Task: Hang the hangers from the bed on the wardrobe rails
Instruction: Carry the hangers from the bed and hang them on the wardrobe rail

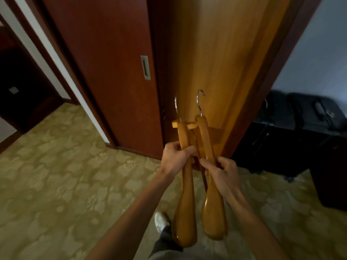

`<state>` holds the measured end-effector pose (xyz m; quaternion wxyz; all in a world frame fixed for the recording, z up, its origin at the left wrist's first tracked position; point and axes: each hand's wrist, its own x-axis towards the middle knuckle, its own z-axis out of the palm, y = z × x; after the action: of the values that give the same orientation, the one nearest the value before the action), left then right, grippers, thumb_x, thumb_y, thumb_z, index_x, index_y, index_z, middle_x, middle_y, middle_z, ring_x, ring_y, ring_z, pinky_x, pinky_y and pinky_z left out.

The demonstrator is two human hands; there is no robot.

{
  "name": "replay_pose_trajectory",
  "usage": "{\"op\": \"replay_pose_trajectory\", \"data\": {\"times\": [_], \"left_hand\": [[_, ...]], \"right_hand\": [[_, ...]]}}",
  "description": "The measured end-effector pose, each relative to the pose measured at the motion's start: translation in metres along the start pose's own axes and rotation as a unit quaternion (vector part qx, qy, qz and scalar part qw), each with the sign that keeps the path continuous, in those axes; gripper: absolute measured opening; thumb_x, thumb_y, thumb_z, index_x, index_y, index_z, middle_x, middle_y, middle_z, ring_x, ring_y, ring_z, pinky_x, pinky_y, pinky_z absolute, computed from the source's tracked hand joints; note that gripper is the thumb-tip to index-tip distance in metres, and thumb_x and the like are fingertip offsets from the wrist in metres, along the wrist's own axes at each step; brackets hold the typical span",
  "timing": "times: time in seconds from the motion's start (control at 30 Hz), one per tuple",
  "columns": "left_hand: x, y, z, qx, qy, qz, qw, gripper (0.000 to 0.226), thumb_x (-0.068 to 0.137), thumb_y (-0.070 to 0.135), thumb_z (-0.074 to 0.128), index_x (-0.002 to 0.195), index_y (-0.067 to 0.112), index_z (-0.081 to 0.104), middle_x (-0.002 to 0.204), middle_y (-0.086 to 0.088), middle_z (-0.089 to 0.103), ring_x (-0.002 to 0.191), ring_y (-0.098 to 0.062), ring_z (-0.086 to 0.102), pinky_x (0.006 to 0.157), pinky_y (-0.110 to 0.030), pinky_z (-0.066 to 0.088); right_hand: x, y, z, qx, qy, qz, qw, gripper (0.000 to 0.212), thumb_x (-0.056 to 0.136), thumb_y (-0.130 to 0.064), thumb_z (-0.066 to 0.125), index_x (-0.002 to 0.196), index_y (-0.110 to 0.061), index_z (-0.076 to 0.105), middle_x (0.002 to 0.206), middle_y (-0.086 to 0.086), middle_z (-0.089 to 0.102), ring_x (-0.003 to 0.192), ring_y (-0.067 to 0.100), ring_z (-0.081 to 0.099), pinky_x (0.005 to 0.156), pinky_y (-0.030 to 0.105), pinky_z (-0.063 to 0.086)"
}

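Hangers, two of honey-coloured wood with metal hooks, are held out in front of the person in the head view, one in each hand, seen end-on so their broad shoulder ends point back toward the camera. The left hanger is gripped partway along its arm by the left hand, whose fingers curl round the wood with the thumb on top. Just beside it, the right hanger is pinched by the right hand, its fingers closed on the narrow part of the arm. Both hooks rise beyond the fingers, the right hook higher than the left hook. Directly past the fingers stands the open wardrobe, its light wooden inside showing; to their left is a dark sliding door with a recessed metal handle. Right of the fingers, dark luggage sits on a low stand. Patterned carpet lies below, with one shoe showing under the forearms.
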<state>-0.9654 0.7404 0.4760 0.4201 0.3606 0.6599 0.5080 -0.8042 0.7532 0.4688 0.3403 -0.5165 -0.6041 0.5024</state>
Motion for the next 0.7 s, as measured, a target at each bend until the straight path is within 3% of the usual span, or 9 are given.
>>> {"op": "replay_pose_trajectory", "data": {"times": [0.1,0.23,0.33,0.47,0.57,0.7], "left_hand": [[0.077,0.029,-0.021,0.002,-0.024,0.017,1.000,0.020,0.076,0.030,0.073,0.056,0.027,0.072,0.060,0.004,0.071,0.053,-0.006,0.068,0.050,-0.015,0.050],[0.171,0.066,-0.045,0.001,-0.046,0.053,0.998,0.018,0.074,0.038,0.074,0.069,0.021,0.075,0.071,-0.003,0.074,0.066,-0.016,0.073,0.060,-0.029,0.062],[0.226,0.099,-0.058,-0.004,-0.075,0.063,0.995,0.013,0.076,0.041,0.075,0.070,0.029,0.077,0.069,0.002,0.074,0.064,-0.011,0.073,0.055,-0.018,0.056],[0.289,0.146,-0.068,-0.017,-0.093,0.082,0.992,0.013,0.077,0.042,0.074,0.067,0.033,0.077,0.067,0.004,0.074,0.060,-0.007,0.072,0.052,-0.011,0.051],[0.331,0.181,-0.071,-0.023,-0.096,0.084,0.991,0.012,0.074,0.045,0.074,0.069,0.035,0.078,0.067,0.004,0.074,0.060,-0.007,0.072,0.052,-0.016,0.052],[0.385,0.228,-0.072,-0.025,-0.102,0.104,0.989,0.013,0.078,0.042,0.073,0.068,0.035,0.077,0.067,0.007,0.074,0.061,-0.003,0.071,0.049,-0.013,0.050]], "right_hand": [[0.065,-0.029,0.022,-0.003,0.023,0.009,1.000,0.023,0.087,-0.038,0.073,0.066,-0.029,0.071,0.061,-0.007,0.066,0.054,0.003,0.060,0.063,0.025,0.046],[0.141,-0.075,0.046,-0.003,0.045,0.003,0.999,0.024,0.088,-0.038,0.072,0.071,-0.020,0.069,0.066,-0.007,0.067,0.061,0.005,0.064,0.068,0.027,0.045],[0.188,-0.111,0.055,0.007,0.055,-0.005,0.998,0.025,0.088,-0.036,0.072,0.068,-0.021,0.068,0.067,-0.001,0.066,0.067,0.018,0.066,0.070,0.030,0.049],[0.250,-0.158,0.059,0.008,0.077,-0.026,0.997,0.032,0.089,-0.037,0.071,0.058,-0.033,0.068,0.060,-0.007,0.063,0.057,0.007,0.060,0.066,0.029,0.047],[0.300,-0.190,0.058,-0.002,0.101,-0.050,0.994,0.033,0.088,-0.038,0.072,0.059,-0.025,0.065,0.062,-0.004,0.066,0.057,0.007,0.062,0.065,0.029,0.045],[0.365,-0.228,0.053,-0.014,0.111,-0.073,0.991,0.039,0.087,-0.042,0.071,0.051,-0.030,0.064,0.058,-0.008,0.065,0.052,0.002,0.060,0.063,0.029,0.043]]}}
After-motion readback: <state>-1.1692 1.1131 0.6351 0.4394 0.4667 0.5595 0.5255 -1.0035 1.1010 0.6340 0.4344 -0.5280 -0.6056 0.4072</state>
